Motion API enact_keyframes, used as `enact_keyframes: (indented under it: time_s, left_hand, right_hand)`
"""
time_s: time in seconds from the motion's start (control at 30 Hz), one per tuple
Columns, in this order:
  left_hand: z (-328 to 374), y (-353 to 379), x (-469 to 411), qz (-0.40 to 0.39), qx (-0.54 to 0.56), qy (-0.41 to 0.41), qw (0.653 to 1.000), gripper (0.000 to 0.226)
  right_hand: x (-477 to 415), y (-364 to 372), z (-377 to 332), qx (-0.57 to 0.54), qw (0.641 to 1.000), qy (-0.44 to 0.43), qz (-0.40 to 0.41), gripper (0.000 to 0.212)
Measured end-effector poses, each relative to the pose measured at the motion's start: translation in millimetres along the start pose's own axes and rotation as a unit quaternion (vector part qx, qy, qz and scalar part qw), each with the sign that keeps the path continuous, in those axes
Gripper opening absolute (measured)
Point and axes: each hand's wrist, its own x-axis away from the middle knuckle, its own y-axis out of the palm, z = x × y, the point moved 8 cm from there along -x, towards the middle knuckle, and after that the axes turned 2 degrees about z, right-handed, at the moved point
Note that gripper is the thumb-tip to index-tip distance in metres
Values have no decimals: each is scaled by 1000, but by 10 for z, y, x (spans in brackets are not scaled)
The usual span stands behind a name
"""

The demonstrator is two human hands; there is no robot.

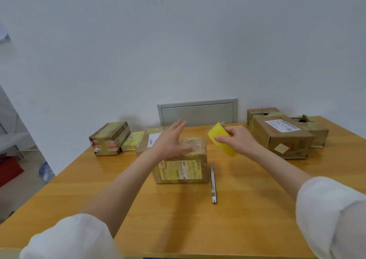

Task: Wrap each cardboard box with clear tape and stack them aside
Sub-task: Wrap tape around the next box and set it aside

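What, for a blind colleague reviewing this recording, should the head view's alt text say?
A person's right grip, a bare hand, holds a yellow tape roll beside the open left grip, which is over a taped cardboard box mid-table. A slim metal tool lies right of that box; more boxes sit at the wooden table's far left and far right.

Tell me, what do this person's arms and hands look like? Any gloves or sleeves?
The left hand and the right hand are bare, with no gloves, rings or watch showing. The left sleeve and the right sleeve are loose, plain white fabric ending near the elbow, leaving the forearms uncovered.
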Motion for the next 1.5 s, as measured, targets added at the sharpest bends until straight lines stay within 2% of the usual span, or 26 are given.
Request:
enact_keyframes:
  time_s: [0.03,0.1,0.2,0.27,0.4,0.5,0.7,0.77,0.83,0.9,1.0,1.13,1.27,1.37,1.5]
  left_hand:
    - [83,-128,-9,35,103,-2,994,89]
    - [240,-258,-38,45,258,-9,965,71]
    - [369,-333,-78,62,218,2,974,33]
    - [308,-386,-93,99,257,-19,961,10]
    - [178,-358,-94,105,344,-55,932,13]
    - [101,-352,-80,121,405,-85,902,11]
    - [-31,-292,-67,104,473,-136,864,15]
    - [-11,-287,-70,74,476,-130,867,19]
    - [6,-309,-72,54,441,-122,888,25]
    - [-24,-375,-72,76,415,-124,898,24]
    - [-95,-447,-37,122,415,-139,891,19]
    - [-143,-443,9,131,432,-154,879,21]
    - [-255,-482,34,146,461,-166,860,19]
    - [-424,-527,79,154,466,-179,853,18]
    - [-547,-474,114,143,459,-187,857,17]
  right_hand:
    - [-6,-3,-107,4,1000,-19,-3,34]
    - [-30,6,-301,18,998,-53,-17,33]
    - [-54,42,-515,37,995,-85,-37,35]
    - [-71,54,-567,44,994,-91,-40,35]
    - [-104,45,-627,48,993,-95,-45,51]
    - [-109,26,-675,-12,996,-74,-57,62]
    - [-52,47,-622,-138,984,-16,-114,31]
    - [-56,32,-625,-143,984,-19,-107,25]
    - [-54,47,-662,-120,987,-29,-107,22]
    - [-50,60,-708,-106,987,-35,-112,21]
    - [-69,65,-728,-103,988,-39,-107,27]
    - [-101,38,-763,-108,988,-43,-97,48]
    - [-134,-66,-680,-126,986,-23,-105,27]
    - [-132,-148,-547,-105,988,-10,-113,20]
    - [-135,-164,-441,-27,991,-12,-128,34]
